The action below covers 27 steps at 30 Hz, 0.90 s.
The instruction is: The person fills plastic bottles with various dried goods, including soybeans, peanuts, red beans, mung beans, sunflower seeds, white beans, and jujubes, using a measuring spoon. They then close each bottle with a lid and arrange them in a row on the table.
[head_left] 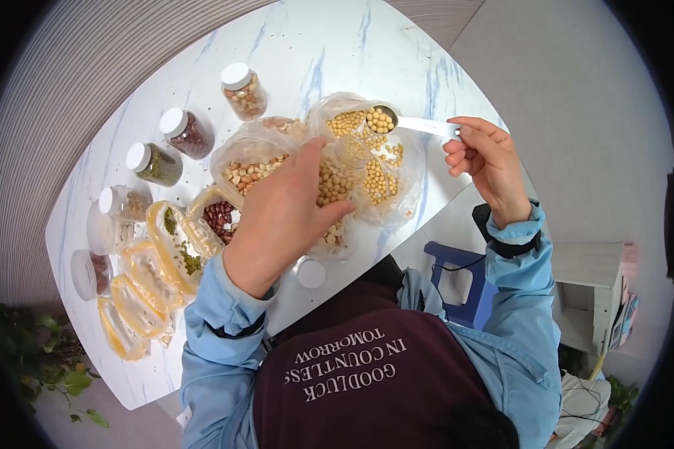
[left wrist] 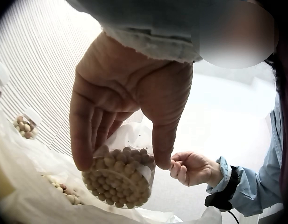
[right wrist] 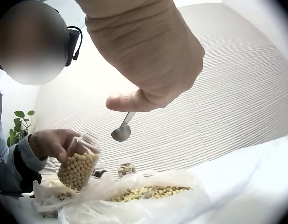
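A clear jar (head_left: 337, 178) partly filled with round yellow beans is gripped by my left hand (head_left: 281, 213), thumb on one side and fingers on the other; the jar (right wrist: 79, 165) tilts in the right wrist view, its mouth uncovered. My right hand (head_left: 487, 161) pinches the handle end of a metal spoon (head_left: 427, 126). Yellow beans fill the spoon's bowl (head_left: 381, 120), which is over an open plastic bag (head_left: 408, 202) of the same beans, near the jar's mouth. In the left wrist view my left hand (left wrist: 130, 88) holds the jar (left wrist: 118, 179) from above.
Lidded jars (head_left: 245, 93) of beans and nuts stand along the table's far left side. Bags of peanuts (head_left: 251, 173), red beans (head_left: 221, 217) and green beans (head_left: 191, 262) lie left of the jar. A white lid (head_left: 311, 273) is at the near edge, with a blue stool (head_left: 468, 299) beyond.
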{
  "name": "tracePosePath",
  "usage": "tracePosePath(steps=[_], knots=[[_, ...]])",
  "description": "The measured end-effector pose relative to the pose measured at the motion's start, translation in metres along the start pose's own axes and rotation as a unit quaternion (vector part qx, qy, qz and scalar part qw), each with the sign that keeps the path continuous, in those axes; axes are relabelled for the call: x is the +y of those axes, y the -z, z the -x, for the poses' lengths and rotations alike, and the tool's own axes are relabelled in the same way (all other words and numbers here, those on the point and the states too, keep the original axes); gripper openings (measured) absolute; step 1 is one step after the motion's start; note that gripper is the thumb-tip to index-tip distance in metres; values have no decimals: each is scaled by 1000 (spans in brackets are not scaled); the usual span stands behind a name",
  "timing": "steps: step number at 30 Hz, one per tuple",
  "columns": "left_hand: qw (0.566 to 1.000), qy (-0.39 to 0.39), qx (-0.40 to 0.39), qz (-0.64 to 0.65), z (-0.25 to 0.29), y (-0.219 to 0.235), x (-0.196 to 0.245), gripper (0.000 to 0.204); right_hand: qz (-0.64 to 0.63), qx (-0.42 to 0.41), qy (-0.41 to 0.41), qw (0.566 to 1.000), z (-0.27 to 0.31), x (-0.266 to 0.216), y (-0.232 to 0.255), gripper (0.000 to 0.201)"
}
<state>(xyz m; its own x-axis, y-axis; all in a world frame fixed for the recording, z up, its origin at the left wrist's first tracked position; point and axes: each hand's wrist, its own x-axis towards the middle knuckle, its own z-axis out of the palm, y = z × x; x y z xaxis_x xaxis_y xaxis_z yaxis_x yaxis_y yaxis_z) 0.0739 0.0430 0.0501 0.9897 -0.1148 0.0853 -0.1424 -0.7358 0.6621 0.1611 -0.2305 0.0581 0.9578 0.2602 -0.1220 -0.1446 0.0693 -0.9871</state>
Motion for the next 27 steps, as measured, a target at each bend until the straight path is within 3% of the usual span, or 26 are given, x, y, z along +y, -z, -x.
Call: tracePosePath(steps=[7, 11, 14, 15, 19, 23, 27], knots=[[1000, 4, -2, 10, 1, 0, 1, 74, 53, -27, 21, 998, 20, -14, -20, 23], [1000, 1, 5, 8, 1, 0, 3, 74, 172, -26, 158, 972, 36, -10, -32, 22], [1000, 11, -6, 14, 1, 2, 4, 74, 314, -20, 308, 898, 47, -8, -40, 20], [1000, 16, -11, 18, 0, 3, 5, 74, 383, -27, 365, 848, 47, -10, -40, 20], [1000, 8, -7, 12, 1, 2, 5, 74, 450, -14, 500, 740, 43, -11, -37, 23], [1000, 1, 7, 17, 2, 2, 2, 74, 462, 60, 413, 783, 33, -2, -31, 19], [1000, -6, 17, 18, 2, 3, 0, 74, 418, 34, 295, 859, 29, 15, -18, 18]])
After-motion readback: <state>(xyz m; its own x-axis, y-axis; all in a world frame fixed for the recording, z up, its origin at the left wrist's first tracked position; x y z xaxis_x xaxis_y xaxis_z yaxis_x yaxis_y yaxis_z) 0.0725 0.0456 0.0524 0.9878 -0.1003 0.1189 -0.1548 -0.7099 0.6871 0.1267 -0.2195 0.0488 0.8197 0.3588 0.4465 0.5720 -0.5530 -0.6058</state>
